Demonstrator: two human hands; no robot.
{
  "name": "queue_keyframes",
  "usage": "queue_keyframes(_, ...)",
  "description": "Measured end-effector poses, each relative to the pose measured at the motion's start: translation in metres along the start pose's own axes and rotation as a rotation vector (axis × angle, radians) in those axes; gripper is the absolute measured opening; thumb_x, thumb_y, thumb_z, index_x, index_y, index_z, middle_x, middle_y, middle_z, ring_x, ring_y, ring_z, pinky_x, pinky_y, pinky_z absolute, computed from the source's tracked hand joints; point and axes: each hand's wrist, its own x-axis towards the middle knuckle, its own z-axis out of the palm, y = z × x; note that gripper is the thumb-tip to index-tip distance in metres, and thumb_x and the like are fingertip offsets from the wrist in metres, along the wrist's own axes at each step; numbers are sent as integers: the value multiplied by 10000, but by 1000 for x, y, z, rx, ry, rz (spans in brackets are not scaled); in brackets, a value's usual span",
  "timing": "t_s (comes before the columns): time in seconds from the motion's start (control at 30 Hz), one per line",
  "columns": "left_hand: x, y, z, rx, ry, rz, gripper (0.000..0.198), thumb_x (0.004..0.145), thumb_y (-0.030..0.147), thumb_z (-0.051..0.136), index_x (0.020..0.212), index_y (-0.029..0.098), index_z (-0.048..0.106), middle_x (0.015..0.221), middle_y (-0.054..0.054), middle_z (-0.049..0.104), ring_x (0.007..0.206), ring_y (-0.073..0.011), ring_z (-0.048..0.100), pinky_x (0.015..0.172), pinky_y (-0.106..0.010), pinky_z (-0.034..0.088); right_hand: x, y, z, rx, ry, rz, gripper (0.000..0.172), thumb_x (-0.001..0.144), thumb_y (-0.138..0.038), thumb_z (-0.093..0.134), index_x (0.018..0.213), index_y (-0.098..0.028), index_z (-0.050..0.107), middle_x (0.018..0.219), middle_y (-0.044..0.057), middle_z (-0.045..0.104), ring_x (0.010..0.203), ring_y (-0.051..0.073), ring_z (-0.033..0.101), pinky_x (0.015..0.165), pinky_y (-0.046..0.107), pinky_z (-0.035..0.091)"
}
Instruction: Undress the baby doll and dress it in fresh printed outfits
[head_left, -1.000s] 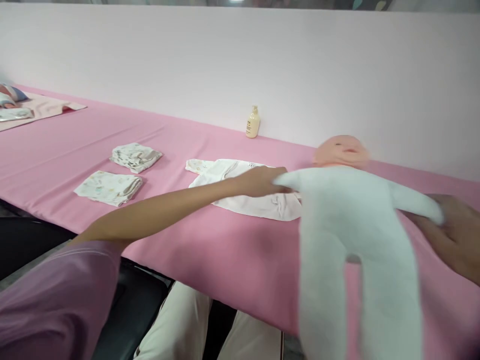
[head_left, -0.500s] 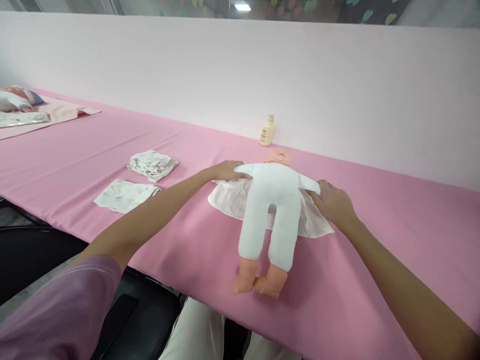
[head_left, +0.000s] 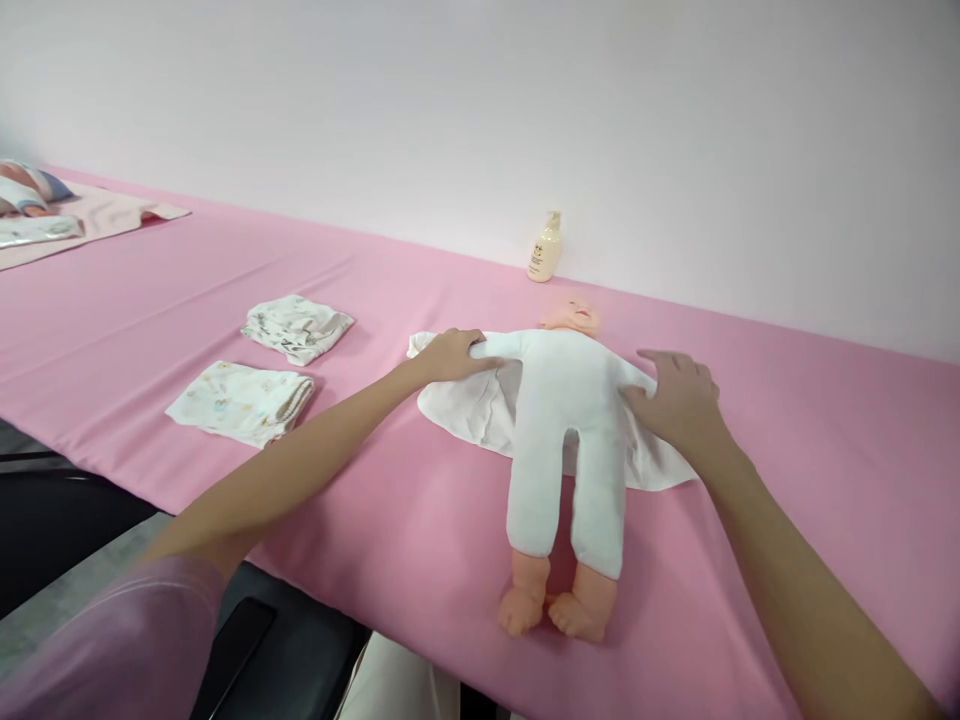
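A baby doll [head_left: 564,420] with a white cloth body and bare feet lies on its back on the pink table [head_left: 390,520]. Under it is spread a white baby garment [head_left: 466,405]. My left hand [head_left: 448,354] is closed around the doll's arm on the left side. My right hand [head_left: 677,401] covers the doll's other arm, fingers curled over it and pressing on the garment. The doll's head points toward the wall, its feet toward the table's near edge.
Two folded patterned cloths [head_left: 298,327] [head_left: 241,401] lie to the left. A cream lotion bottle [head_left: 545,249] stands by the pale wall. Far left, a light pink mat [head_left: 105,212] holds another doll and clothes. A black chair [head_left: 247,640] is below the table edge.
The doll went from being held up in the air to lying flat on the white garment. Both hands have stayed at its arms and now rest low on the table.
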Motion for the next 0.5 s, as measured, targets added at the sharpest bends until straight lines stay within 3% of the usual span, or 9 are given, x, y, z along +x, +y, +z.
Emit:
queue_keyframes(0.07, -2, -4, 3, -66, 11, 10, 596, 984, 816, 517, 946, 238, 656, 1002, -77, 757, 969, -289, 693, 815, -377, 469, 10, -41, -6, 166, 119, -190, 561, 949, -299, 552, 1491, -185, 637, 1533, 187, 644, 1465, 408, 538, 1237, 575, 402)
queue_keyframes(0.1, -2, -6, 5, -114, 19, 9, 604, 1034, 793, 432, 908, 237, 632, 987, -72, 751, 958, -275, 687, 831, -376, 473, 16, -64, -7, 245, 86, -304, 508, 973, -277, 529, 1457, -184, 656, 1504, 177, 672, 1445, 375, 565, 1247, 537, 403)
queue_keyframes(0.17, 1, -10, 8, -226, 51, -11, 590, 1101, 711, 324, 896, 236, 608, 999, -63, 748, 962, -254, 680, 871, -368, 484, 30, -110, -3, 353, -76, -476, 405, 1004, -285, 541, 1368, -203, 700, 1439, 155, 719, 1381, 344, 615, 1208, 485, 446)
queue_keyframes(0.27, 9, -20, 12, -395, 139, -73, 481, 1131, 574, 354, 965, 227, 643, 1100, -68, 765, 1051, -236, 682, 965, -346, 501, 49, -159, 15, 263, -379, -679, 453, 964, -296, 678, 1410, -221, 695, 1470, 139, 711, 1371, 344, 617, 1192, 455, 441)
queue_keyframes(0.37, 18, -35, 12, -535, 188, -176, 358, 1113, 445, 434, 983, 205, 666, 1158, -89, 778, 1086, -207, 683, 1014, -310, 515, 60, -175, 35, 131, -442, -682, 566, 947, -314, 737, 1495, -203, 649, 1449, 162, 707, 1346, 364, 613, 1155, 460, 438)
queue_keyframes(0.5, 25, -52, 2, -618, 135, -251, 246, 1043, 406, 548, 1007, 197, 674, 1074, -89, 780, 915, -179, 694, 845, -287, 557, 65, -164, 43, 232, -317, -670, 423, 1012, -410, 665, 1371, -185, 682, 1373, 181, 701, 1282, 376, 602, 1131, 490, 426)
